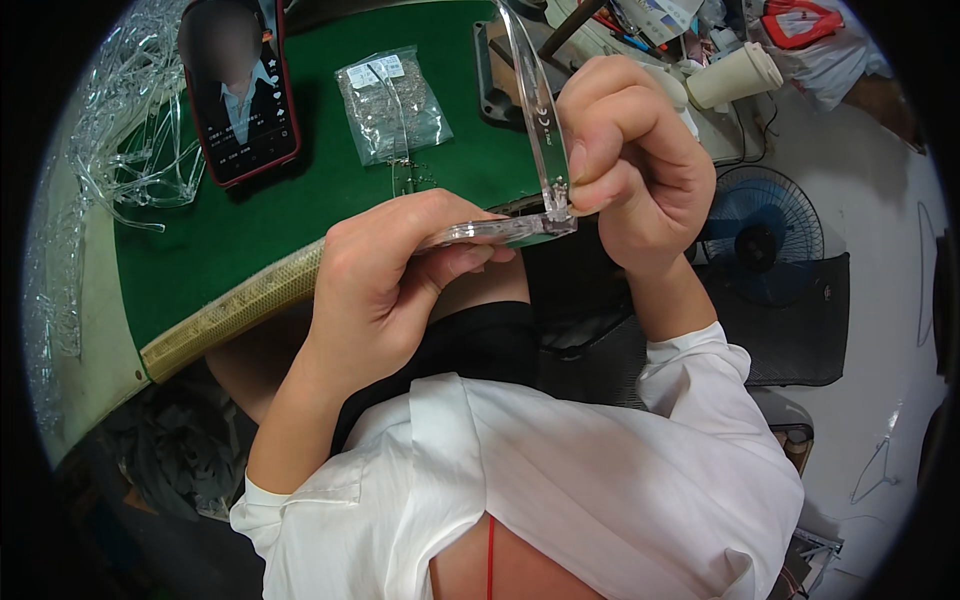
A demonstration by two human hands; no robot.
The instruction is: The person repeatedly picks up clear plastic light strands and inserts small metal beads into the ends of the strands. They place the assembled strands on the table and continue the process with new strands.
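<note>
A clear plastic eyeglass frame (480,231) is gripped between the thumb and fingers of my left hand (378,275), just above the table's front edge. One transparent temple arm (543,125) stands up from the frame's right corner, roughly at a right angle to the front. At that corner sits a small metal hinge (557,192). My right hand (645,165) is closed beside it, thumb and index finger pinched together at the hinge. Whatever lies between those fingertips is too small to make out. Part of the frame's front is hidden behind my left fingers.
A clear bag of tiny metal parts (392,105) lies on the green mat (290,215), with loose bits near it. A phone (240,100) rests farther left, beside a heap of clear temple arms (130,150). At right are a paper cup (735,76) and a fan (765,235).
</note>
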